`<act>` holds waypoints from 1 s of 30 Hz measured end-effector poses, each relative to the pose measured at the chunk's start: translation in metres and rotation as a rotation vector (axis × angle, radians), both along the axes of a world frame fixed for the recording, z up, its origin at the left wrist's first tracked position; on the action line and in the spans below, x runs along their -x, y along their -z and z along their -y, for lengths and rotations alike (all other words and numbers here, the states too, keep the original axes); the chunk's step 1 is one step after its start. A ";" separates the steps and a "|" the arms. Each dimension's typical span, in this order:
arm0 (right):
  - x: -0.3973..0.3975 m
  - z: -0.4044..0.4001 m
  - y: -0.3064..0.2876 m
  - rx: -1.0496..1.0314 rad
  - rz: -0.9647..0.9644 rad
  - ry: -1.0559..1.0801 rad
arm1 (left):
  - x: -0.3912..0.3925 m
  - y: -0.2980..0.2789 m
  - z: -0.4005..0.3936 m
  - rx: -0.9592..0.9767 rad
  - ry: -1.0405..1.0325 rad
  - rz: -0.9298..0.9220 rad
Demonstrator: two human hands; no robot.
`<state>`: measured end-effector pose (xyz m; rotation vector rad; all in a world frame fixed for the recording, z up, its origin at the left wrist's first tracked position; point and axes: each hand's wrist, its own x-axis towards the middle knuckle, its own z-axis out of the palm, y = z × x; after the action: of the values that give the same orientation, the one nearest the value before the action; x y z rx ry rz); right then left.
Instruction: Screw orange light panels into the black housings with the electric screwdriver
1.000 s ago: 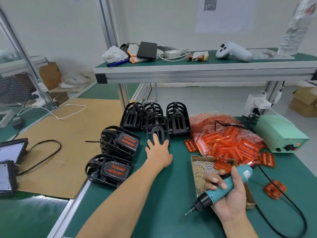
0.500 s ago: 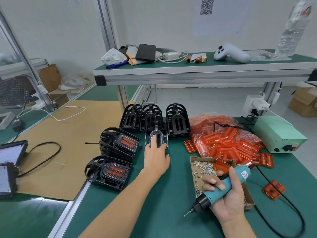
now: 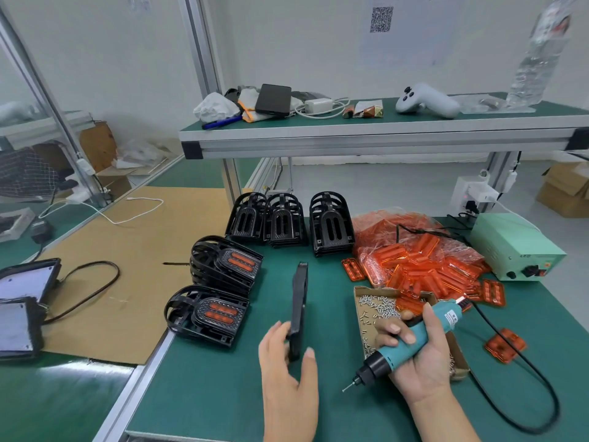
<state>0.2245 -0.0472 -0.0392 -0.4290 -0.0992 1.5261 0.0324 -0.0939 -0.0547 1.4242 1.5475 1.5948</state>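
Moved: left hand (image 3: 287,355) has pulled 1 black housing (image 3: 299,309) from the back-edge stacks toward the worktop's (image 3: 204,393) front edge, pinching it edge-on.
Right hand (image 3: 420,358): wrapped round the electric screwdriver (image 3: 411,341).
Meaning: this housing likely needs an orange panel next.

I stand at a green-matted workbench (image 3: 223,393) with an aluminium edge. Above it runs a green-topped upper shelf (image 3: 382,124) on silver aluminium posts (image 3: 200,59). Behind the shelf rises a plain white wall (image 3: 302,43) bearing a white paper sheet with a QR code (image 3: 381,19). To my left lies a brown cardboard sheet (image 3: 134,266) over a neighbouring bench, beside a slanted glass partition (image 3: 35,90). Brown cardboard boxes (image 3: 564,193) sit on the pale grey floor (image 3: 382,189) at far right. The light is even and soft.
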 end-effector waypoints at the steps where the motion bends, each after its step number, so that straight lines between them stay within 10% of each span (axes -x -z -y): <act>1: 0.000 0.000 0.001 0.002 -0.007 0.003 | -0.003 0.001 0.008 0.050 0.001 0.102; 18: 0.000 -0.001 0.001 0.018 -0.026 -0.009 | 0.015 -0.015 0.012 0.468 -0.068 0.453; 25: 0.000 0.000 0.002 0.014 -0.016 -0.007 | 0.045 -0.024 0.002 0.559 0.047 -0.279; 30: 0.000 -0.001 0.001 0.016 -0.015 -0.009 | 0.048 -0.023 -0.004 0.545 0.077 -0.432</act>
<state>0.2246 -0.0463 -0.0406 -0.4302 -0.0781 1.5395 -0.0157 -0.0898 -0.0320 1.5323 1.9427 0.7476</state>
